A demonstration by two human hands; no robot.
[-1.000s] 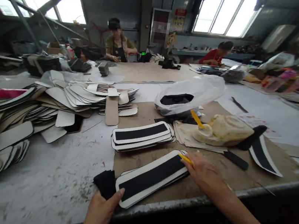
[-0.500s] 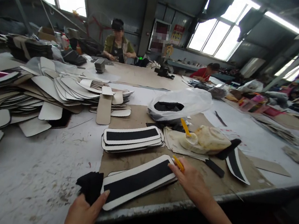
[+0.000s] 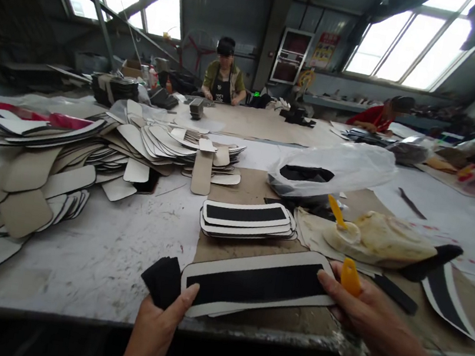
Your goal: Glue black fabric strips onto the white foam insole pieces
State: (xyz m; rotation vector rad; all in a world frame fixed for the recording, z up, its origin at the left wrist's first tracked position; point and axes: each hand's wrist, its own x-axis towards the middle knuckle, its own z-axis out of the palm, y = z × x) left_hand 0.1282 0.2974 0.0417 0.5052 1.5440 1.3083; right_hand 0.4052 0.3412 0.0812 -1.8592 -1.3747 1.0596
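Note:
A long white panel (image 3: 326,266) with rounded corners and a black strip (image 3: 252,284) along its middle is held between both hands. My left hand (image 3: 156,329) is closed, its thumb on the panel's left end, with a bundle of folded black fabric strips (image 3: 163,280) in its fingers. The right end is gripped by my right hand (image 3: 371,314), which also holds a yellow-handled brush (image 3: 351,277) caked with pale stuff at its lower end. Behind the panel lies a stack of similar panels (image 3: 247,234). Another sheet's edge shows under the held panel.
To the left spread heaps of white and beige panels (image 3: 71,180). A plastic bag (image 3: 368,168) with black pieces stands behind the stack. Right of it are a pale, stained container (image 3: 393,240) with a yellow tool (image 3: 337,211) and a curved panel (image 3: 451,299). Two people work at the far side.
The view has turned left. Both hands have raised the panel slightly and it lies more level, its right end swung nearer. The right hand now grips that end more fully.

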